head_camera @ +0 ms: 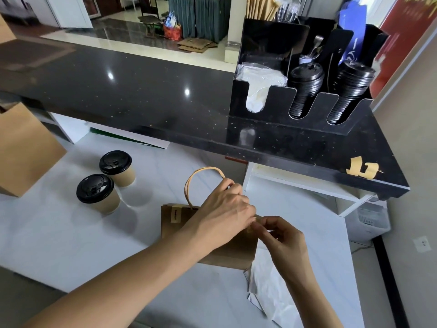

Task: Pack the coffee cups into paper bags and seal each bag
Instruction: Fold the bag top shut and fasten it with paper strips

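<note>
A brown paper bag (175,233) with twisted paper handles (189,185) stands on the white counter. A small beige sticker (175,215) sits over its folded top edge at the left. My left hand (227,209) grips the bag's top near the right end. My right hand (281,240) pinches something small and beige at that same right end; I cannot tell what it is. Two kraft coffee cups with black lids stand to the left, one nearer (98,194) and one farther (117,168).
Another brown paper bag (23,147) stands at the far left. A white sheet (267,287) lies under my right forearm. On the raised black bar (142,95) stands a black organizer (300,74) with lids, napkins and stirrers.
</note>
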The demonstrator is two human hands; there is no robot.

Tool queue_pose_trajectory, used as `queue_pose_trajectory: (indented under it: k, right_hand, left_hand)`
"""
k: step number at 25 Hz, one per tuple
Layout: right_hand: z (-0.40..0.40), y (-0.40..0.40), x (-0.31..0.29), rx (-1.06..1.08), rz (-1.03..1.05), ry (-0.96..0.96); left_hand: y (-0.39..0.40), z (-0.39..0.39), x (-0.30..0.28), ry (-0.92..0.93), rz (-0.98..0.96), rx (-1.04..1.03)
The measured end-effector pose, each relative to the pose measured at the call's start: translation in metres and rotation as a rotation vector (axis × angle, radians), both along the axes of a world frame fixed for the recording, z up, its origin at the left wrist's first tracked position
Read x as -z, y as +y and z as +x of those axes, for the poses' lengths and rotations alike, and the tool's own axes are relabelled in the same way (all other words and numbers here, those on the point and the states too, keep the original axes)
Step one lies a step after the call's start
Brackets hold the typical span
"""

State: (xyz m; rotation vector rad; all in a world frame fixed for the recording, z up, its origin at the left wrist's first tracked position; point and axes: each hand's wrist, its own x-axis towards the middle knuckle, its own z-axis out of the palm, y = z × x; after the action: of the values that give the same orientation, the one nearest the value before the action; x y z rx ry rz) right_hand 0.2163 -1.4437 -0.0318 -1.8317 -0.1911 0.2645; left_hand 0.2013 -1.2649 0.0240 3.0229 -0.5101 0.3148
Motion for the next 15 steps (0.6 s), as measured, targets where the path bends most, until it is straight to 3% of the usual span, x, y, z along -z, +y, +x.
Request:
queue_pose_trajectory:
  k: [8, 15]
  right_hand:
    - [0.001, 0.002, 0.005, -0.001, 0.01, -0.102]
    - [0.003, -0.004, 0.006, -0.019, 0.047, -0.069]
  left_hand:
    - [0.004, 0.002, -0.006, 0.103, -0.072, 0.002]
    - [0.0, 0.005, -0.016, 0.137, 0.04, -0.018]
